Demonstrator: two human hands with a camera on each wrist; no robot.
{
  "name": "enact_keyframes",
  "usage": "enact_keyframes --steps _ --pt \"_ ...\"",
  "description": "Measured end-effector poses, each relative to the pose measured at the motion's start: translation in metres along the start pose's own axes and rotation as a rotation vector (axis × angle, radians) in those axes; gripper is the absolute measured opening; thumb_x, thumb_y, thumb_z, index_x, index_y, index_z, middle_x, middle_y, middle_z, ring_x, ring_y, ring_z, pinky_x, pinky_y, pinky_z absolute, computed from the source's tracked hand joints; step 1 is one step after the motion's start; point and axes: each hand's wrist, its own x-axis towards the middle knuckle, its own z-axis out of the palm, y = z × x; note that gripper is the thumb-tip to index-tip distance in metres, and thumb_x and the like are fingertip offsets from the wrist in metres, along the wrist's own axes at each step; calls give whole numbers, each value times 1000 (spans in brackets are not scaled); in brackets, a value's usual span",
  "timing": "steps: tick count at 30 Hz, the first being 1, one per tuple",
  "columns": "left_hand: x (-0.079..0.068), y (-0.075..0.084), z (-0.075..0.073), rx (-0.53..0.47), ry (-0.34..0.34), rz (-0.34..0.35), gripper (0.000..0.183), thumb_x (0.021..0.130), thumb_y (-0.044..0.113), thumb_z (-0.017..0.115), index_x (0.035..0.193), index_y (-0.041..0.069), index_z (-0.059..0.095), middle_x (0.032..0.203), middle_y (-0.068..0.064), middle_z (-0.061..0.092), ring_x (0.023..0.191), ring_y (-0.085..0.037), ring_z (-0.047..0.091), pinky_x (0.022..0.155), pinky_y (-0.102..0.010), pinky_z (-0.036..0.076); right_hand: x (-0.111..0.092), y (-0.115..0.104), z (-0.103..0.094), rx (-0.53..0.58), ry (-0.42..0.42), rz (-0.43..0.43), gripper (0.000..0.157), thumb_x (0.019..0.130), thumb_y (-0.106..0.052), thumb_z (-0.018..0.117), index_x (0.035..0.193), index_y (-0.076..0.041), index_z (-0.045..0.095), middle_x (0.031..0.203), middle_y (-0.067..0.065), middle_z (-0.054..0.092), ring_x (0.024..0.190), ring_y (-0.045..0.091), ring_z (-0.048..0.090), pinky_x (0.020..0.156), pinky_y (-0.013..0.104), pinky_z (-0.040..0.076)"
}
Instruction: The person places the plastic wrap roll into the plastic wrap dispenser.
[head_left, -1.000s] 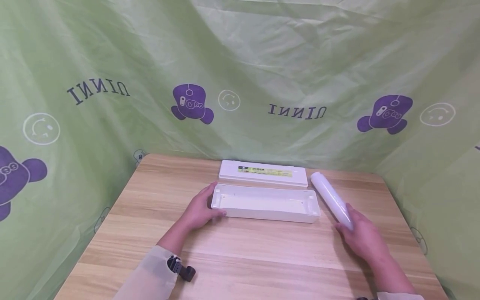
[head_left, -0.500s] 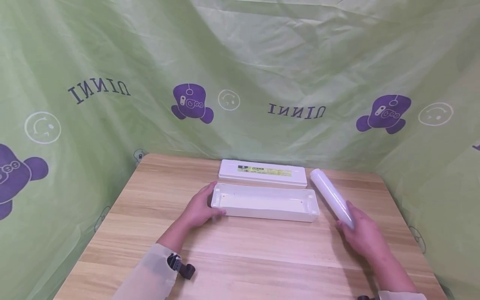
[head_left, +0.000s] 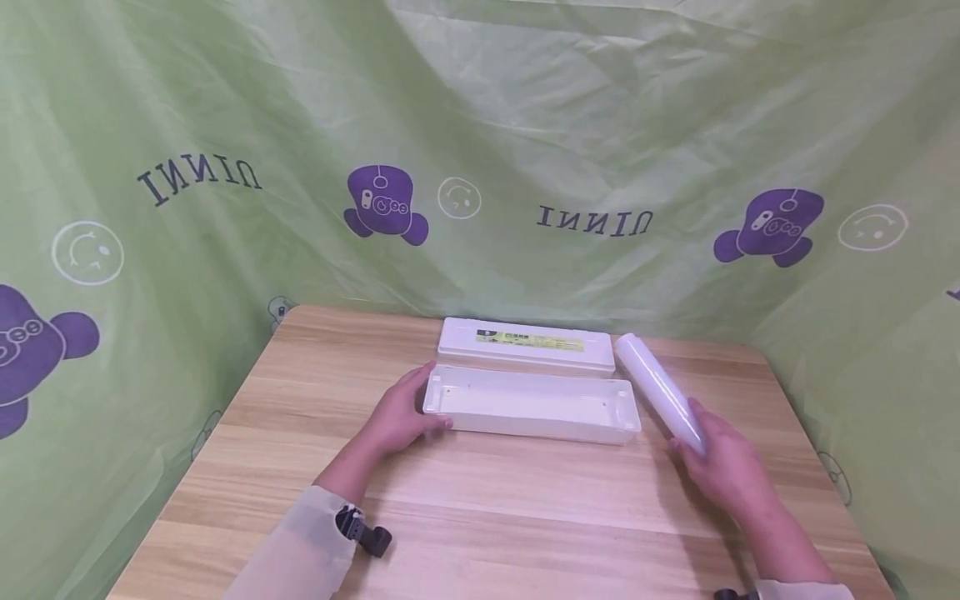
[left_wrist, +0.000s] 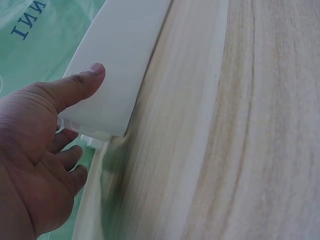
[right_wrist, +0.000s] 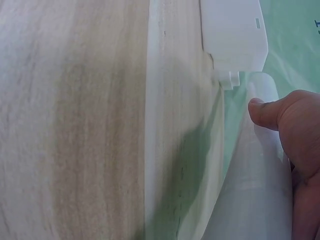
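A long, open white plastic box [head_left: 536, 425] lies on the table with its hollow side up. My left hand [head_left: 397, 418] grips its left end, the thumb on the front wall and the fingers around the end. The left wrist view shows that thumb [left_wrist: 85, 85] against the smooth white wall. To the right, my right hand [head_left: 723, 462] holds the near end of a glossy white roll of plastic wrap [head_left: 660, 387], which slants away to the far left. In the right wrist view the thumb lies along the roll [right_wrist: 250, 200]; the other fingers are mostly hidden.
Behind the box lies a white lid [head_left: 457, 337] with a yellow-green label, close to the far table edge. A green printed curtain [head_left: 487, 275] hangs right behind and beside the wooden table [head_left: 525, 525].
The far end of the roll has shifted slightly to the left and away, with the right hand moving a little along. The left hand and the box have stayed in place.
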Motion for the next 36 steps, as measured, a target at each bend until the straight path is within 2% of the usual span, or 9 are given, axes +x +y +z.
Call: enact_keyframes --steps 16,25,36 --pt "0 2 -1 -13 33 19 113 61 50 90 155 24 33 154 -8 38 141 -30 32 115 -51 26 5 -11 -10 9 21 -25 80 90 -25 72 154 -4 28 130 39 49 108 57 51 88 71 41" --pt "0 2 -2 2 19 24 114 63 50 89 155 22 30 155 -8 35 142 -32 31 115 -52 25 8 -18 -13 11 75 -91 77 87 -18 74 150 0 35 126 37 54 102 54 57 83 67 45" --pt "1 2 -3 27 -7 44 119 63 58 86 157 18 26 157 -9 31 142 -32 29 115 -52 25 11 -26 -14 21 49 -87 78 87 -18 75 151 -1 34 122 36 56 100 50 58 81 67 46"
